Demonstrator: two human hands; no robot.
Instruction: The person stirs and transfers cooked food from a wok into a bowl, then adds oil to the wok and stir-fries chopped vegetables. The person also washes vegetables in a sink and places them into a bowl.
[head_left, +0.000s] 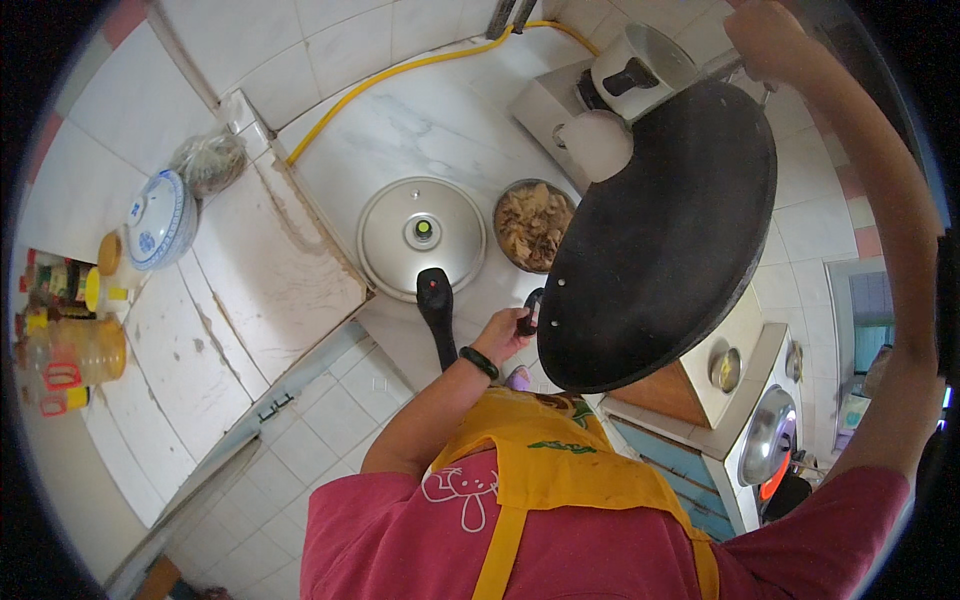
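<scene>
A large black wok (660, 240) is held up in front of me, its dark inside turned towards the camera. My left hand (506, 334) grips the wok's small black loop handle at its lower left. High at the upper right, my right hand (769, 45) is closed at the wok's far side, where a metal handle part shows beside it. A metal bowl of cooked meat pieces (534, 225) stands on the counter, partly behind the wok's edge. Left of it sits a lidded pressure cooker (421, 225) with a black long handle. A whitish round object (598, 145) shows at the wok's upper left rim.
A pot (641, 71) stands on a gas stove (544, 105) at the back. A yellow hose (390, 71) runs along the wall. On the left ledge are a blue-and-white lidded bowl (161, 221), a plastic bag (210, 163) and bottles. A metal lid (766, 435) lies at the right.
</scene>
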